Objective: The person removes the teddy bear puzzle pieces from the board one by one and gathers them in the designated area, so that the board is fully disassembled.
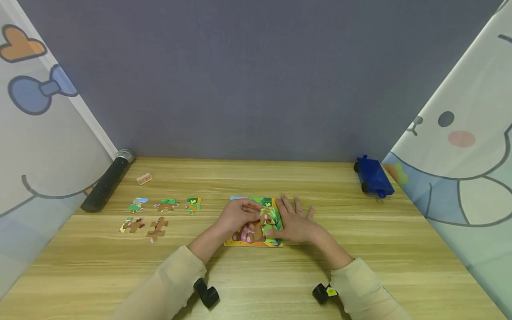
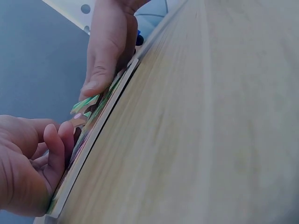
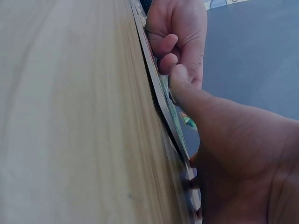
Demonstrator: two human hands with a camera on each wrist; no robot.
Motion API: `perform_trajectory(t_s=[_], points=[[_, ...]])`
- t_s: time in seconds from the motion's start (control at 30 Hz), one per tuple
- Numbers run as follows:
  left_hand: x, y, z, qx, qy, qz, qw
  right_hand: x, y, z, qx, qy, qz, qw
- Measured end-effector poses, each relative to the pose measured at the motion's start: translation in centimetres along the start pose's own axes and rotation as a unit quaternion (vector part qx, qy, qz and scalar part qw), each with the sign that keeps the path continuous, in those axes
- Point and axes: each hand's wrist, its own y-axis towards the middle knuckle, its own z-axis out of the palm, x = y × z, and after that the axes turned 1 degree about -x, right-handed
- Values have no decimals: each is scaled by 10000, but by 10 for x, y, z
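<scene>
A jigsaw puzzle board (image 1: pixel 256 244) with a bear picture lies flat on the table in front of me. My left hand (image 1: pixel 238 218) reaches over its left half and pinches a brown and green puzzle piece (image 1: pixel 266 217) between thumb and fingers. In the left wrist view this piece (image 2: pixel 80 117) is tilted above the board. My right hand (image 1: pixel 297 226) rests at the board's right edge with its fingers spread, the thumb lying over the picture close to the held piece. The right wrist view shows the thumb near the left hand's fingertips; the piece is mostly hidden there.
Several loose puzzle pieces (image 1: pixel 158 229) lie left of the board. A small tan block (image 1: pixel 144 179) and a black microphone (image 1: pixel 108 182) are at the far left. A blue toy cart (image 1: pixel 374 176) stands at the back right. A grey wall panel (image 1: pixel 248 80) rises behind the table.
</scene>
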Motion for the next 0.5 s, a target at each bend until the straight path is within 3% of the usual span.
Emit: perform_trajectory(t_s=[0.3,0.5], points=[[3,2,-1,81,-78,84,9999,6,2,2,-165,-127,219,9995],[4,-1,-10,107,-255,277,9992,5,3,6,-158,-191,321,9992]])
